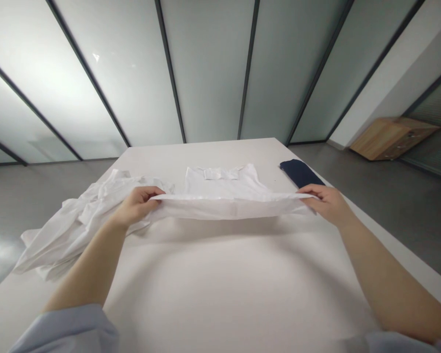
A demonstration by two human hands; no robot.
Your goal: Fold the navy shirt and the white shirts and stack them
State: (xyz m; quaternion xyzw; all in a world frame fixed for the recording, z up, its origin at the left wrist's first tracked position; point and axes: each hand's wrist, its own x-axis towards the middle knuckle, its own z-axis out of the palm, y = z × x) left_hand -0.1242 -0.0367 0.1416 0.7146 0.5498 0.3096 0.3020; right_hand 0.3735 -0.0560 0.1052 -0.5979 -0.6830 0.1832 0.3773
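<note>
A white shirt (224, 189) lies flat in the middle of the white table (220, 284), collar toward the far side. Its near hem is lifted off the table and folded toward the collar. My left hand (137, 205) pinches the left end of that lifted edge, fingers closed on the cloth. My right hand (325, 201) grips the right end the same way. Both forearms reach in from the bottom corners, with light blue sleeves pushed up.
A crumpled pile of white garments (73, 223) lies at the table's left edge, hanging partly over it. A folded dark navy cloth (300, 172) rests at the far right edge. Frosted glass partitions stand behind; a wooden cabinet (391, 137) sits on the floor, far right.
</note>
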